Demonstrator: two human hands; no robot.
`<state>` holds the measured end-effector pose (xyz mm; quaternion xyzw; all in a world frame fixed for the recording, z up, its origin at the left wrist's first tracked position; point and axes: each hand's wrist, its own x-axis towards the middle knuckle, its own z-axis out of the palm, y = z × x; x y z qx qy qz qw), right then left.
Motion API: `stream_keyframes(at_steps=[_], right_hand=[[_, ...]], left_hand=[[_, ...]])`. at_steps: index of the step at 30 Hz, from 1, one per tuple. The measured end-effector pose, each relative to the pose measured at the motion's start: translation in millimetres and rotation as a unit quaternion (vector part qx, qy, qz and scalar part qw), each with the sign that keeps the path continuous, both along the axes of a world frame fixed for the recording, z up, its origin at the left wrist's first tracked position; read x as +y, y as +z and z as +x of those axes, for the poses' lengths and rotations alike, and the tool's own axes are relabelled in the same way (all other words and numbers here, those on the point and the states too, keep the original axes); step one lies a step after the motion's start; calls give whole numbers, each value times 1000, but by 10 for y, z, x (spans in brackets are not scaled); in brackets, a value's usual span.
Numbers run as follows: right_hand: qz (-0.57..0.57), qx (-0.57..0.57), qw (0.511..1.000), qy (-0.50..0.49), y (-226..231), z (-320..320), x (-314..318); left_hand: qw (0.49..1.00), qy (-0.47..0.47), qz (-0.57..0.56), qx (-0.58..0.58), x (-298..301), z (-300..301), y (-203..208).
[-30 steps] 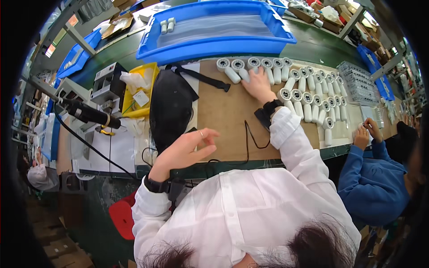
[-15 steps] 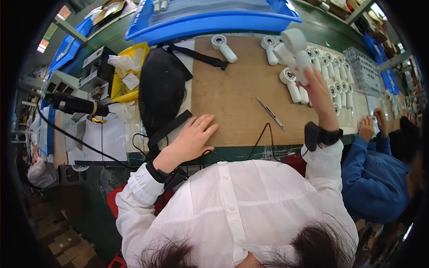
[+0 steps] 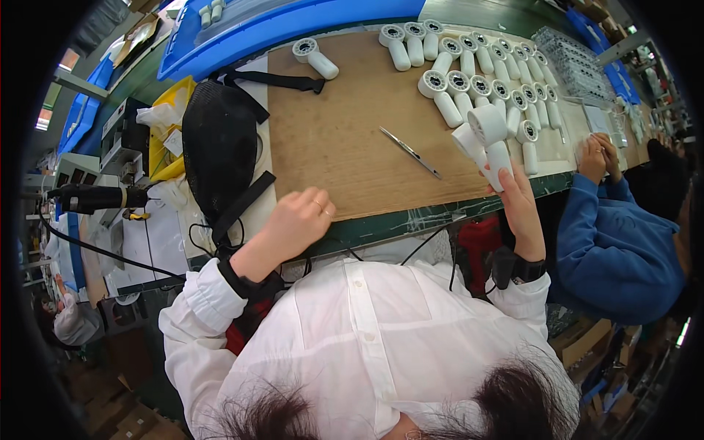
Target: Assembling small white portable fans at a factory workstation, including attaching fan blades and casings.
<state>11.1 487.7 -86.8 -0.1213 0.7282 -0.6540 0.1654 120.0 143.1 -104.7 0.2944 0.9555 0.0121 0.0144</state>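
Observation:
My right hand (image 3: 521,205) is closed around the handles of what look like two white handheld fans (image 3: 488,126), held up over the board's right side near the table edge. Their round heads point up and away from me. My left hand (image 3: 299,221) is at the near edge, its fingers curled in and nothing showing in them. Rows of similar white fans (image 3: 480,86) lie at the far right, round grilles facing up. One single fan (image 3: 315,59) rests at the far left of the brown board (image 3: 352,132). A slim metal tweezers-like tool (image 3: 411,152) lies mid-board.
A black mesh pouch with straps (image 3: 220,147) lies left of the board, beside a yellow bin (image 3: 172,169). Beyond stands a blue tray (image 3: 293,33). Clear plastic trays (image 3: 576,66) are at the far right. A co-worker in a blue sleeve (image 3: 579,213) sits to my right.
My right hand has brought the fans down and nearer to me. My left hand, flat on the board before, has drawn back with its fingers curled. The view has shifted too.

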Motion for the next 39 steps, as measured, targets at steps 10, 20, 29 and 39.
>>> stream_keyframes(at_steps=[10, 20, 29, 39], right_hand=[[11, 0, 998, 64, -118, 195, -277], [-10, -11, 997, 81, -220, 187, -492], [-264, -207, 939, 70, -387, -247, -831], [-223, -208, 949, 75, -358, -794, -728]], left_hand=[[866, 353, 349, -62, -395, 238, -155], [419, 484, 737, -217, -471, 21, -102], [424, 409, 741, -323, -555, -432, 149], [263, 258, 849, -378, -660, -619, 268]])
